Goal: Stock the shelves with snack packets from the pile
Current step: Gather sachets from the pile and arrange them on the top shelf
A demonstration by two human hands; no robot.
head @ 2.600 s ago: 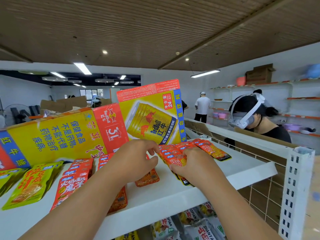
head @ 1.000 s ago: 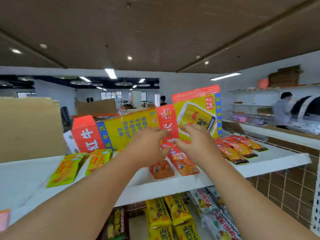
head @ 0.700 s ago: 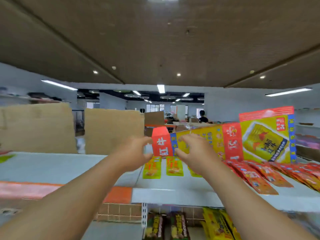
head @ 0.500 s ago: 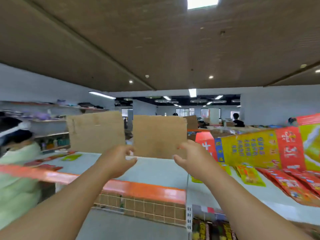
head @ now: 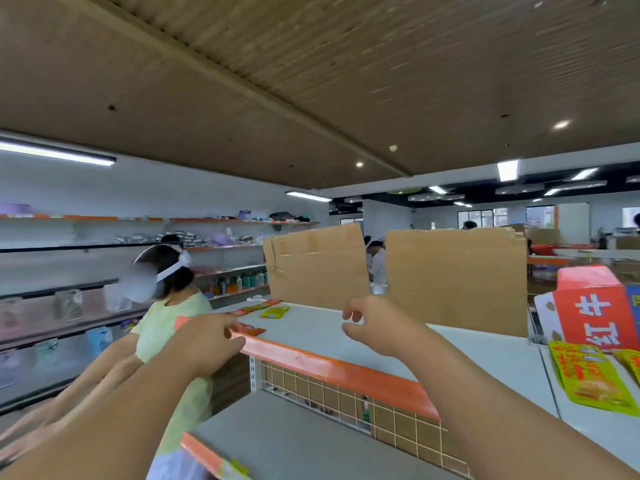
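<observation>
Cardboard sheet [head: 318, 271] upright, second cardboard sheet [head: 457, 278] beside it; red carton [head: 588, 306] right; person in pale-green shirt [head: 166, 327] left.

Yellow-green snack packets [head: 588, 379] lie flat, side by side, on the white shelf [head: 491, 358].

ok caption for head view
Left hand and right hand empty by orange-edged white shelf, yellow snack packets at right

packet [head: 631, 367] cropped right, blurred goods [head: 67, 304], maybe bags
</observation>
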